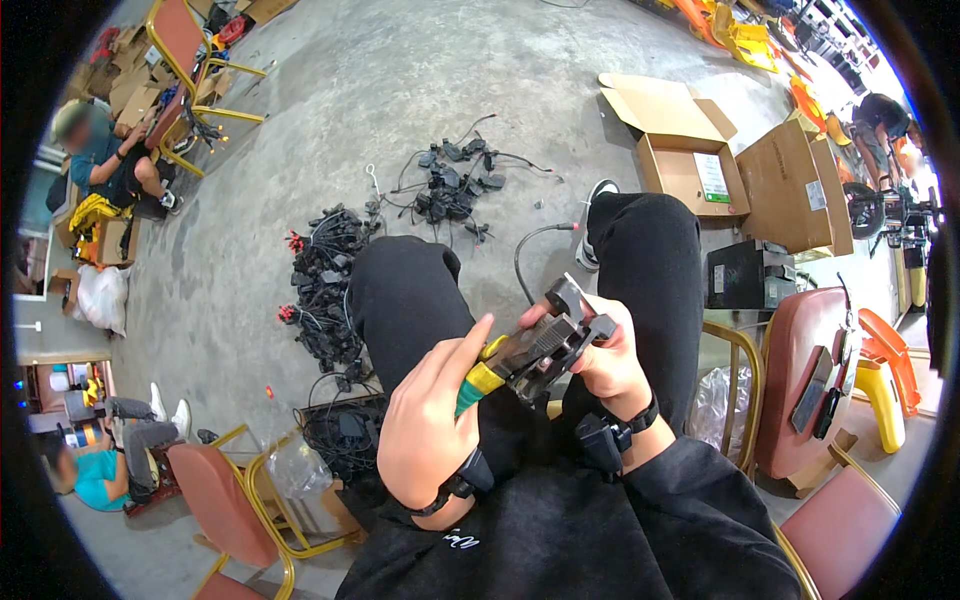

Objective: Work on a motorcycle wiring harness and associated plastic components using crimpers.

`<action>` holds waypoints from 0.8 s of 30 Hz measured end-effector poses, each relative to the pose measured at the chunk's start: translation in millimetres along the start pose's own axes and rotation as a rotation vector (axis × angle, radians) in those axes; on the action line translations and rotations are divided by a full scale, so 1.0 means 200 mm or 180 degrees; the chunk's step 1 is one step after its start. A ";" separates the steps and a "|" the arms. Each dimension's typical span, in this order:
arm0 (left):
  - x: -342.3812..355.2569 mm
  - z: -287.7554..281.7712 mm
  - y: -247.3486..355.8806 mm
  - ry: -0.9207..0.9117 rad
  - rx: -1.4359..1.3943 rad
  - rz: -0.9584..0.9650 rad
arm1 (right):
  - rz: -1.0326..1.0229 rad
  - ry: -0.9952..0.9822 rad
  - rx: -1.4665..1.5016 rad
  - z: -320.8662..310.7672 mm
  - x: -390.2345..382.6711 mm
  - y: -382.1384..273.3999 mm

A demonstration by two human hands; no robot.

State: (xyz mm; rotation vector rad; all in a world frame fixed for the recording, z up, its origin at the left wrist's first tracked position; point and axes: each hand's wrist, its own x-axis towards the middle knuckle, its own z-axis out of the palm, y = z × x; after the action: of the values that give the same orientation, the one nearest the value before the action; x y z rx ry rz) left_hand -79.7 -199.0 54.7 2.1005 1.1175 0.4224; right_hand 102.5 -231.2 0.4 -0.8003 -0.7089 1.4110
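My left hand [425, 420] is wrapped round a metal hand tool [535, 350] with yellow-and-green handles [478, 385], held over my lap. My right hand [607, 365] is closed on a small black part [570, 300] at the tool's head. A black cable [517, 265] rises behind the part and bends right to a small red tip. Where the tool's jaws meet the part is hard to make out.
Piles of black cabled parts [320, 285] [455, 185] lie on the floor. An open box [655, 165], a carton [775, 200], a black case [745, 275] and chairs [800, 395] [220, 505] surround me. Two people [105, 160] [95, 470] sit at left; another [880, 130] bends at right.
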 end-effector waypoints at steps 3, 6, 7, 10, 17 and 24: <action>-0.02 0.00 0.01 0.0215 -0.0005 0.0084 | -0.0041 -0.0096 0.0219 0.01 0.00 0.01; 0.02 0.01 -0.02 0.0189 -0.0053 0.0096 | -0.0037 -0.0378 0.0463 -0.02 0.02 0.08; 0.03 0.01 -0.05 0.0186 -0.0051 0.0093 | -0.0036 -0.0376 0.0467 -0.02 0.03 0.10; 0.06 -0.01 -0.08 0.0047 -0.0534 -0.0046 | 0.0110 -0.0338 0.0257 -0.05 0.06 0.13; 0.07 0.03 -0.17 0.0281 -0.0790 -0.0452 | 0.0463 0.0180 -0.0045 -0.03 0.09 0.16; 0.07 0.03 -0.19 0.0371 -0.0833 -0.0653 | -0.0114 0.0734 -0.0841 -0.03 0.10 0.13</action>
State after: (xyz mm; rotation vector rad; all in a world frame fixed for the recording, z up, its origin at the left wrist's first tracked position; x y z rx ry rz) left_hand -90.7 -175.8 22.8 1.7346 1.2577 0.5650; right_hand 93.9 -212.0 -25.6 -1.1317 -0.7340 1.1829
